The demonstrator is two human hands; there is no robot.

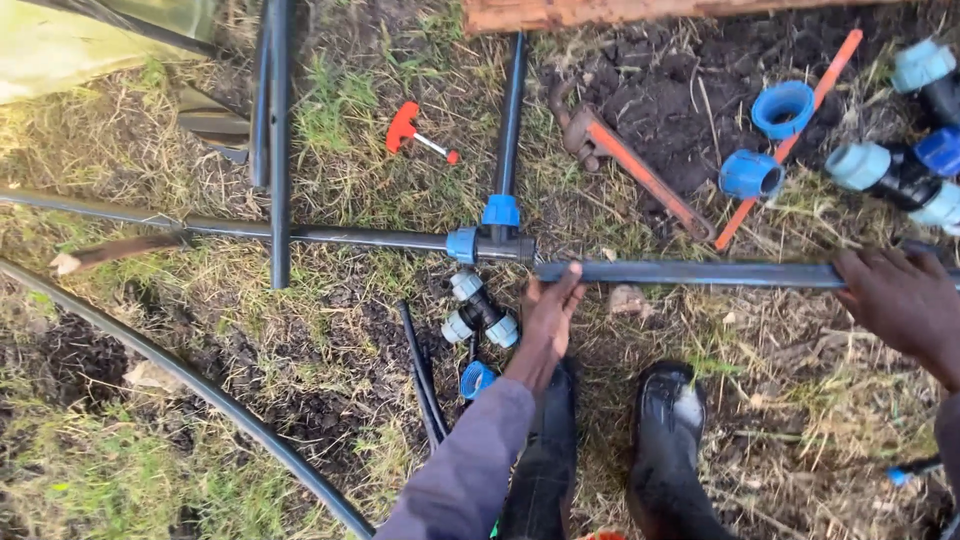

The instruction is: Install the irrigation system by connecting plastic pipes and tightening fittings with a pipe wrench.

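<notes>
So the black pipe [700, 272] lies flat on the grass with its long axis running 3 to 9 o'clock, free end pointing at the tee fitting [492, 243], which sits just beside it at 9 o'clock. Left hand [552, 310] is the nearer one to that joint, fingers curled up onto the pipe right at its end. Right hand [900, 298] is well apart, out at 3 o'clock, closed over the same pipe, though I can't quite tell how tight since the frame edge cuts it. A pipe wrench [628, 165] lies at about 12 o'clock from the left hand.
</notes>
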